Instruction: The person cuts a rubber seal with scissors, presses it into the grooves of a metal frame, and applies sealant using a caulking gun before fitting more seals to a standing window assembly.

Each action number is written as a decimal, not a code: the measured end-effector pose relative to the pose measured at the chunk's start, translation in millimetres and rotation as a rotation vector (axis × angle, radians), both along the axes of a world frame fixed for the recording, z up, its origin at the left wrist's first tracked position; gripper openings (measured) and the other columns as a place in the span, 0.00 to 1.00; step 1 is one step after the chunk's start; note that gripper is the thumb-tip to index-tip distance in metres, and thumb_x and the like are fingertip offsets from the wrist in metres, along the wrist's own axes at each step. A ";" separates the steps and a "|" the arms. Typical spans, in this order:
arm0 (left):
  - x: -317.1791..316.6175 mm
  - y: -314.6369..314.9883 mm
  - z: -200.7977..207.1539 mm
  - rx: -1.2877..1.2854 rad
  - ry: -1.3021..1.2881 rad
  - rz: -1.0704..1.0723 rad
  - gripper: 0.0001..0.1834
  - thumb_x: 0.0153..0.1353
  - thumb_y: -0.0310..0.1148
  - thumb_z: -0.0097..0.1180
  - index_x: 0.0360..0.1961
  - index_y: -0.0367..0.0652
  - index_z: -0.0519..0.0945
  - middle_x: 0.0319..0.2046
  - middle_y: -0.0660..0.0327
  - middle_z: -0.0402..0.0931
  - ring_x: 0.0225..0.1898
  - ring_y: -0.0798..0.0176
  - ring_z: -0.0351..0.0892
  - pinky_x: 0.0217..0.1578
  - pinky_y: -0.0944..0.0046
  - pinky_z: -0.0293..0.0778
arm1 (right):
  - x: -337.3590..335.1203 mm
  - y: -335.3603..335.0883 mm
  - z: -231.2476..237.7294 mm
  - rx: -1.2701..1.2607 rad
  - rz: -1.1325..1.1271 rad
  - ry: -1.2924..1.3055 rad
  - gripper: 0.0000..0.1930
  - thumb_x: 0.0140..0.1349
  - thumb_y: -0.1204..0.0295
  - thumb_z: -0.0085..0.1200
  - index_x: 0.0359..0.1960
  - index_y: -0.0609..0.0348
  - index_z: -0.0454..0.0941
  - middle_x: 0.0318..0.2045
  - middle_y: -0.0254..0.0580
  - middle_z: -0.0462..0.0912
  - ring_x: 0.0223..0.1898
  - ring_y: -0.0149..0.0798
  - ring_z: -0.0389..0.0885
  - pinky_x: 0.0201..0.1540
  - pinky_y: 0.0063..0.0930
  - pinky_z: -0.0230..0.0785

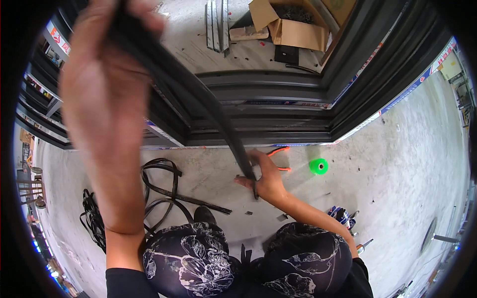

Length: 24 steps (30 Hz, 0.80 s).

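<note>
A long black rubber sealing strip [201,97] runs slantwise from the upper left down to the middle of the view. My left hand [107,89], large and blurred close to the camera, is closed around its upper part. Lower down, my right hand [271,181] grips the strip near its other end, thumb and fingers around it. A short end of strip hangs below those fingers. Beyond the strip stands a dark window frame [263,79] with stepped profiles. Orange-handled pliers [284,169] show beside my right hand, their head hidden behind it.
A green roll [318,166] rests on the concrete floor to the right. Loops of black strip [161,191] lie at the left, near my shoe [204,215]. Inside the frame's opening are a cardboard box [303,35] and metal profiles [216,27]. More dark frames [42,109] stand at the left.
</note>
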<state>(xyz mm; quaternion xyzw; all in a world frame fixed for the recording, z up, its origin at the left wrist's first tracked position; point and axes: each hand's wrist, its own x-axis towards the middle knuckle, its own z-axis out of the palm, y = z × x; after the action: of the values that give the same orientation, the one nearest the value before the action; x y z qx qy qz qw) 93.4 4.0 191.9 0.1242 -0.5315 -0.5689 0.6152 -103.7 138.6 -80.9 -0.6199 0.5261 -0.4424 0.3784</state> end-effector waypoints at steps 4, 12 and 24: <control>90.0 -1.9 28.7 -0.030 -0.019 0.095 0.11 0.70 0.29 0.53 0.45 0.30 0.74 0.38 0.56 0.73 0.42 0.61 0.73 0.49 0.61 0.74 | -14.7 9.3 -33.3 0.205 0.003 -0.058 0.25 0.52 0.70 0.70 0.49 0.62 0.72 0.35 0.42 0.81 0.36 0.37 0.80 0.42 0.31 0.73; 326.9 47.6 -127.5 0.446 -0.029 0.765 0.10 0.69 0.37 0.55 0.38 0.40 0.76 0.32 0.59 0.75 0.37 0.60 0.74 0.42 0.61 0.72 | -61.5 8.7 -11.7 0.608 0.078 -0.631 0.08 0.62 0.78 0.58 0.41 0.63 0.73 0.22 0.38 0.79 0.23 0.31 0.79 0.24 0.24 0.71; 158.9 168.2 -304.4 0.226 -1.808 0.949 0.39 0.54 0.42 0.69 0.62 0.36 0.68 0.57 0.45 0.70 0.57 0.43 0.70 0.58 0.50 0.66 | -62.3 7.7 -32.4 0.664 -0.222 -0.469 0.10 0.64 0.75 0.55 0.45 0.62 0.73 0.25 0.40 0.79 0.23 0.30 0.77 0.24 0.22 0.69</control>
<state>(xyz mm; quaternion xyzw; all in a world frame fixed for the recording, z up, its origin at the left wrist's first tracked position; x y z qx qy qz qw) 252.3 172.1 -112.5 0.7608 -0.6355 -0.0074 0.1309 -166.0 146.3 -113.3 -0.2863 0.6034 -0.4160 0.6171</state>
